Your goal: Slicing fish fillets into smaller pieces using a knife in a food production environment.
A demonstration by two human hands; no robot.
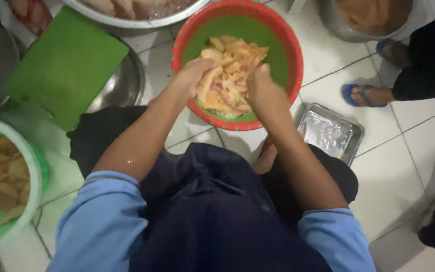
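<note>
Head view: person squatting over floor work.
Left hand point(193, 73): fingers curled into pale orange cut pieces point(232, 65).
Right hand point(264, 88): closed, gripping pieces.
Round red-rimmed green plastic basin point(290, 45): centred far, within both arms' reach.

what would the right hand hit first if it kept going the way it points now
The right hand points forward and down, already at the pale orange cut pieces, so it would likely push into those first, then the green inside of the red-rimmed basin.

A green cutting board point(64, 65) lies to the left of the grip, tilted over a steel bowl point(122, 85). Far left sits a green-lined tub of pale slices point(1, 176). Just right of the grip rests a small steel tray point(331, 133). Beyond it, another person's feet in blue sandals point(363, 94) stand on white floor tiles point(404, 166).
</note>
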